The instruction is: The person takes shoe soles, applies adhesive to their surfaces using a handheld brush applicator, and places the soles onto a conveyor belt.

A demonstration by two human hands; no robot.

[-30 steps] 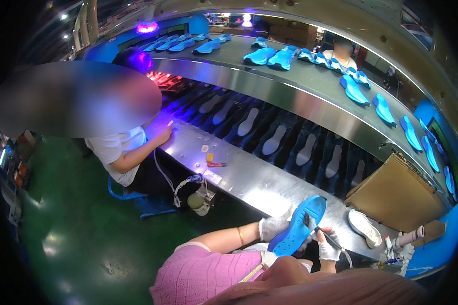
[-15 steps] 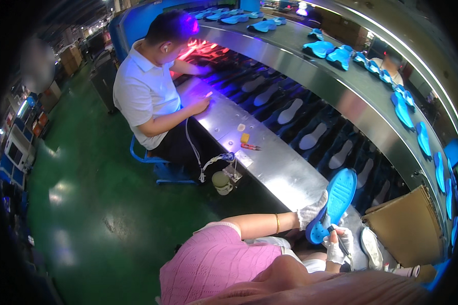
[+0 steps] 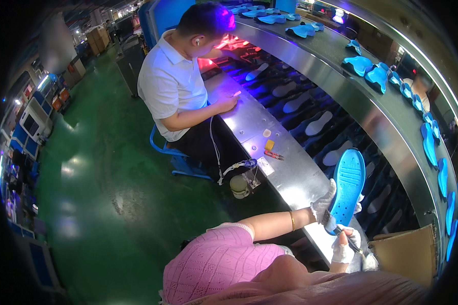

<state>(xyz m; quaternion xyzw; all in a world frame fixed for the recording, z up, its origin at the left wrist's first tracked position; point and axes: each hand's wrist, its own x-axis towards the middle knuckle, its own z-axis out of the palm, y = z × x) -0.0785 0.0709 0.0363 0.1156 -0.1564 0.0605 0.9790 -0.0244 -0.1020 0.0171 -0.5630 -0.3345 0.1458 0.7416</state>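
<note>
A blue shoe sole (image 3: pixel 349 178) with ridges and small holes is held up over the metal bench, its inner face toward me. My left hand (image 3: pixel 322 204), in a whitish glove, is closed on its left edge; pale fingertips also show at its right edge. My right hand (image 3: pixel 346 247), in a glove that leaves some fingers bare, grips a brush (image 3: pixel 332 223) with a dark handle. The bristles are at the lower left end of the sole, apparently touching it. Beside my right hand lies a whitish shoe part (image 3: pixel 371 262), partly hidden.
A co-worker (image 3: pixel 173 86) sits at the bench (image 3: pixel 247 122) on a blue stool. A yellow block (image 3: pixel 269 145) and a red-handled tool (image 3: pixel 274 155) lie there. Soles (image 3: pixel 318 123) lie on the lower conveyor; blue ones (image 3: pixel 358 65) line the upper belt. A cardboard box (image 3: pixel 404 256) stands right.
The whole view has shifted, moving the surroundings rightward in it. The blue sole stands more upright, and the brush has moved to the sole's lower left edge. Both hands keep their grip.
</note>
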